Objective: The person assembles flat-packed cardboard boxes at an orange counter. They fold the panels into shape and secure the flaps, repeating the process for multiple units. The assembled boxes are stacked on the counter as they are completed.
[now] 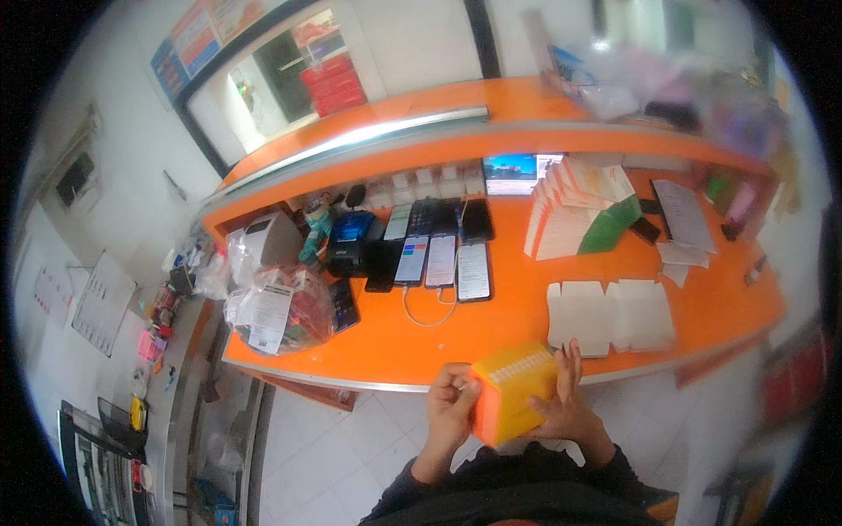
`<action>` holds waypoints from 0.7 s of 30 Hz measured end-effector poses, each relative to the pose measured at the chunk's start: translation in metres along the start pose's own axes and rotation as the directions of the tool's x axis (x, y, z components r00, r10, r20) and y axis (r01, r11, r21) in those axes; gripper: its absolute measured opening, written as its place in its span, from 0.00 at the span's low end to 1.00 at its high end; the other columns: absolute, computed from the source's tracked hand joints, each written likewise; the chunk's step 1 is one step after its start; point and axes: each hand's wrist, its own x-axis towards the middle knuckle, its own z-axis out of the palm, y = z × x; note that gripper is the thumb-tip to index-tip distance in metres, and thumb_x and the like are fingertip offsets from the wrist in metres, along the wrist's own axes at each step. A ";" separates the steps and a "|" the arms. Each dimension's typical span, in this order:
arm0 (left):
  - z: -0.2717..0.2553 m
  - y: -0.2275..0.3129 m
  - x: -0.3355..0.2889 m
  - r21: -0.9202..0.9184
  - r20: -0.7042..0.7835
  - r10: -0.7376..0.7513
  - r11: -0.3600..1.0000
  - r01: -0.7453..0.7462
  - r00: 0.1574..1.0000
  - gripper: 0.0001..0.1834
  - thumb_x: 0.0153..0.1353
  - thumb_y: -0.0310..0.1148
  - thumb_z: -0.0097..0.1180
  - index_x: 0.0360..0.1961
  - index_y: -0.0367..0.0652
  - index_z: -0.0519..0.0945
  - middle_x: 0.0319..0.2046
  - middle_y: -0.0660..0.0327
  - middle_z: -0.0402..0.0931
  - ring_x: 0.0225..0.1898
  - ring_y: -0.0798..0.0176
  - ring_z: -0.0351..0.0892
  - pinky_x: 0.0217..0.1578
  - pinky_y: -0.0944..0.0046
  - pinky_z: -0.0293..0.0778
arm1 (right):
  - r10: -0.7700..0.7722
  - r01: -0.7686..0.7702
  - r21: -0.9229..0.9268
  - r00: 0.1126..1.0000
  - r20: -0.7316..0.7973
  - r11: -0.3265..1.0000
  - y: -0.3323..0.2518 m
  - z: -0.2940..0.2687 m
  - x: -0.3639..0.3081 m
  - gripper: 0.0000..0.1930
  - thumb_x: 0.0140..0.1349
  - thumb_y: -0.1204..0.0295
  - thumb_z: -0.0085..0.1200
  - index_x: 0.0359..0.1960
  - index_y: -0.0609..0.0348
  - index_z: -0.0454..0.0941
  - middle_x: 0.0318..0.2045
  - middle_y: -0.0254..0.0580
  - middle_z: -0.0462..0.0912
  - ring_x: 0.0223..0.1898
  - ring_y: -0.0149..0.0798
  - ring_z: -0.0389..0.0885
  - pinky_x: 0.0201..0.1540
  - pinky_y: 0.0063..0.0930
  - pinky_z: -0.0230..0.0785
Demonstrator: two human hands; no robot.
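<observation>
In front of my body, just off the desk's near edge, I hold a yellow and orange box (517, 392) with a row of pale marks along its upper edge. My left hand (450, 408) is closed round its left side, thumb on the orange face. My right hand (568, 408) grips its right side, with some fingers stretched upward and others lying against the yellow face. Beyond my right hand, unfolded cream cardboard (608, 317) lies on the orange desk (500, 329). Behind it stands a fanned stack of flat cartons (579, 210) in white, orange and green.
Several phones (438, 260) lie mid-desk, one with a white cable (427, 325). A plastic-wrapped bundle (285, 307), a white device (272, 241) and a blue-black machine (351, 241) stand at left. Papers (682, 215) lie far right under the raised shelf (368, 149), near a lit screen (517, 174).
</observation>
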 end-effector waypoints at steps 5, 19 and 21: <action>0.012 0.017 0.008 0.673 0.273 -0.001 0.715 -0.190 0.962 0.12 0.50 0.26 0.47 0.38 0.38 0.67 0.35 0.54 0.70 0.37 0.65 0.70 0.35 0.73 0.64 | -0.050 0.047 0.035 0.995 0.090 0.998 0.010 -0.002 0.006 0.38 0.31 0.58 0.60 0.49 0.45 0.55 0.48 0.51 0.52 0.49 0.53 0.53 0.48 0.48 0.47; 0.029 -0.047 0.119 0.632 0.227 -0.046 0.767 -0.111 0.973 0.17 0.43 0.25 0.56 0.35 0.32 0.67 0.30 0.53 0.71 0.30 0.66 0.72 0.29 0.73 0.69 | 0.291 -0.440 -0.068 0.694 -0.658 0.895 0.061 -0.045 0.003 0.44 0.32 0.70 0.59 0.52 0.60 0.43 0.47 0.50 0.52 0.49 0.44 0.53 0.49 0.36 0.49; 0.057 -0.066 0.157 0.560 0.337 0.028 0.797 -0.224 0.941 0.19 0.44 0.26 0.55 0.38 0.32 0.65 0.32 0.54 0.70 0.33 0.66 0.71 0.32 0.71 0.68 | 0.304 -0.393 0.033 0.654 -0.693 0.919 0.096 -0.056 0.002 0.43 0.32 0.70 0.59 0.51 0.60 0.45 0.47 0.49 0.53 0.49 0.44 0.53 0.49 0.35 0.49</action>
